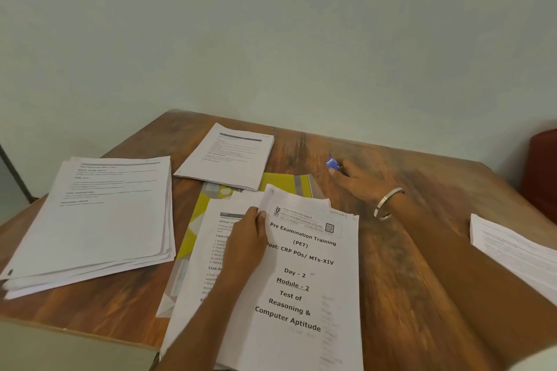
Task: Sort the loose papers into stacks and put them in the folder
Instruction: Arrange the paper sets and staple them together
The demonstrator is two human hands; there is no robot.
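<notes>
Paper groups on the brown wooden table point(407, 250): 4 counted.

1. Centre stack of white printed sheets point(301, 280), top pg titled "Pre Examination Training (PET)". Long axis runs near-to-far, far end tilted slightly right; text reads upright to the wearer. Rests on a yellow-and-grey plastic folder point(286, 182), qty 1, which shows past its far and left edges.
2. Thick white stack, left point(99, 220), edges fanned, far end tilted right.
3. Small white stack, far centre point(229, 156), near edge overlapping the folder.
4. White sheets at right frame edge point(518, 250), cut off by frame.

Hands: 2.
- Left hand point(245, 244) lies on the centre stack, upper-left area; thumb and fingers pinch the upper-left corner of the top pg, corner curled up.
- Right hand point(355, 178), silver metal bangle point(387, 203) at wrist, is on the table beyond and right of the centre stack, apart from it. Fingers curled around a small blue object point(332, 164); object type not discernible.
</notes>
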